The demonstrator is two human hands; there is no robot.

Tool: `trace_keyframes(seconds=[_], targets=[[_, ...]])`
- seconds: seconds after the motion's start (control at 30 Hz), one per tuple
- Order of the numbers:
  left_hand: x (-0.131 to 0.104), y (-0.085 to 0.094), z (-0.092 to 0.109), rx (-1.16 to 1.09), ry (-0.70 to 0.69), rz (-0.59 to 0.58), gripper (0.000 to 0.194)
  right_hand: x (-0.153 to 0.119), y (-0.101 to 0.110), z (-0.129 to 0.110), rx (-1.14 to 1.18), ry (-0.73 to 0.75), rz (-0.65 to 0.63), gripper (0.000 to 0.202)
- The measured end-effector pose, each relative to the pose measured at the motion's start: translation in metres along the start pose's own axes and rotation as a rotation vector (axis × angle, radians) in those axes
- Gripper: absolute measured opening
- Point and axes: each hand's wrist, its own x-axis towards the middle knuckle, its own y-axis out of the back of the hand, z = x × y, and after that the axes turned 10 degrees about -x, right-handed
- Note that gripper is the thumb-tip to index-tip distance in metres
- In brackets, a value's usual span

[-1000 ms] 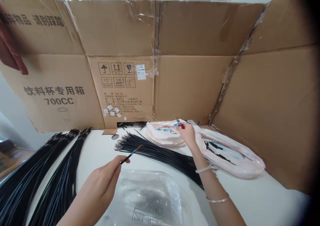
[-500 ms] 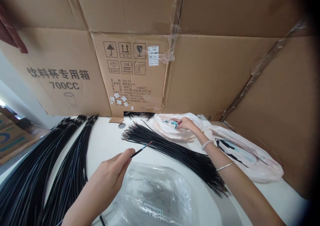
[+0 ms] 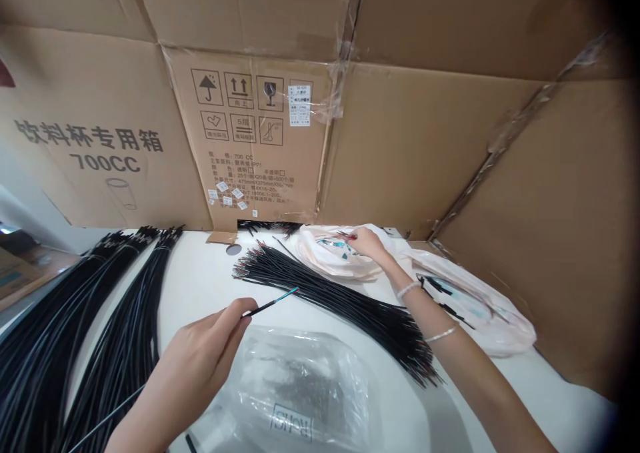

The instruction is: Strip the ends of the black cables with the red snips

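Left hand pinching single wire near stripped tip, steady; right hand pinching small red piece on pink bag behind wire bundle — grip light.

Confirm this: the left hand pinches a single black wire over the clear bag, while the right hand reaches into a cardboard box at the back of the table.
Not quite. The head view shows the right hand reaching into a pink plastic bag, not a cardboard box. The rest stands: the left hand pinches a single black wire over the clear bag.

A small assembly workshop: bundles of black cut wires on a white bench walled by flattened cartons.
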Motion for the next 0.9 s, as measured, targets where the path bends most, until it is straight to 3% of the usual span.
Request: trace_keyframes(seconds=[0.1, 0.2, 0.27, 0.4, 0.53, 0.73, 0.9], targets=[[0.001, -0.001, 0.001, -0.095, 0.062, 0.022, 0.020, -0.032, -0.001, -0.014, 0.207, 0.134, 0.084, 0.024], [0.004, -0.006, 0.005, -0.196, 0.135, 0.038, 0.023, -0.082, -0.003, -0.025, 0.402, 0.226, 0.140, 0.040], [0.006, -0.011, 0.010, -0.279, 0.203, 0.017, 0.026, -0.117, -0.004, -0.030, 0.542, 0.266, 0.131, 0.047], [0.004, -0.020, 0.027, -0.509, 0.368, -0.077, 0.036, -0.168, -0.002, -0.030, 0.811, 0.339, 0.060, 0.038], [-0.016, -0.026, 0.036, -0.641, 0.481, -0.122, 0.041, -0.190, -0.002, -0.025, 0.708, 0.381, 0.119, 0.033], [-0.056, -0.053, 0.043, -0.776, 0.665, 0.134, 0.039, -0.222, -0.025, -0.032, 0.580, 0.609, 0.216, 0.025], [-0.065, -0.081, 0.062, -0.945, 0.821, 0.217, 0.038, -0.240, -0.056, -0.044, 0.394, 0.745, 0.281, 0.030]])
